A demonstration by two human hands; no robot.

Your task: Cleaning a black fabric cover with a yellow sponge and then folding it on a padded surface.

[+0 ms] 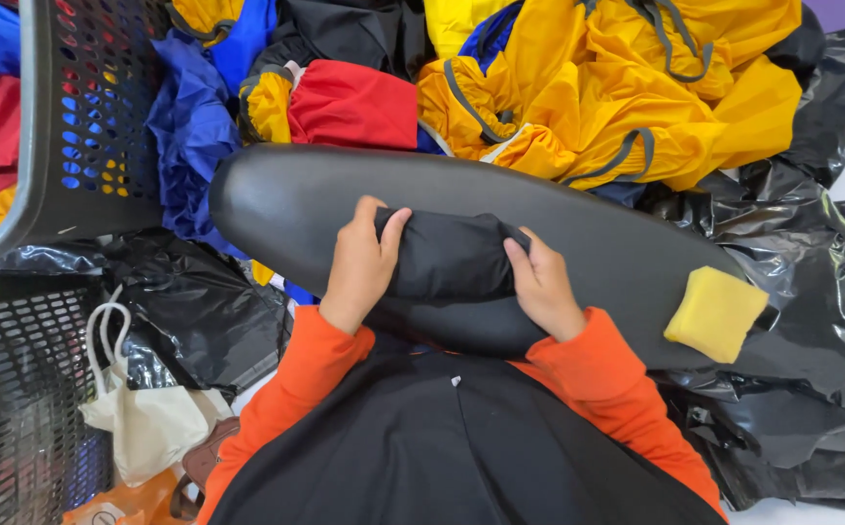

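Left hand and right hand each grasping an end of black folded garment, garment on black oval bench, yellow pouch at bench's right end, yellow jackets and red cloth beyond.

Black bundle, yellow pouch, black board, orange sleeves.

Black fabric bundle on the board
Compact, rolled/folded, matte black, lying crosswise at mid-board on the glossy black oval board, pinched at both ends.
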